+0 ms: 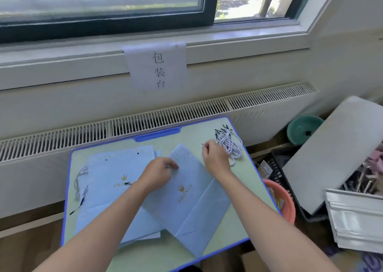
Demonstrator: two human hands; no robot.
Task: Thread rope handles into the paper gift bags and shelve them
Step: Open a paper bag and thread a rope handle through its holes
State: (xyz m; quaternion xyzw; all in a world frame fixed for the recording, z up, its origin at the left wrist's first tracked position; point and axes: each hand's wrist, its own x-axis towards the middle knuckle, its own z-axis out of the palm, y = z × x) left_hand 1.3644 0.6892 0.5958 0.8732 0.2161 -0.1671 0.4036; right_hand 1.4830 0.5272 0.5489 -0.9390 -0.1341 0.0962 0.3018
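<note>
Fingers (pixel 173 165) of the left hand (pixel 158 173) are curled and press on a flat pale-blue paper gift bag (pixel 186 197), near its top edge; whether they pinch the paper cannot be told. Across that top edge, the right hand (pixel 214 157) is closed with its fingertips pinched together above the bag's corner; whatever they hold is too small to make out. Beneath both hands lies a pale-green tabletop (pixel 207 130) with a blue rim. Up and beyond the hands, a white paper sign (pixel 158 68) hangs from the window sill, printed with the characters 包装台. The gift bag under the hands lies tilted and carries a gold crown with gold lettering that begins "PRINC". Left of the left hand lies a stack of similar blue bags (pixel 107 188), the top one showing the same crown, two punched holes and partly covered letters "PRI". Just right of the right hand sits a bundle of white-and-dark twisted rope handles (pixel 231 145) with black tips. Far left of the hands, a loose rope handle (pixel 79 185) lies at the stack's edge.
</note>
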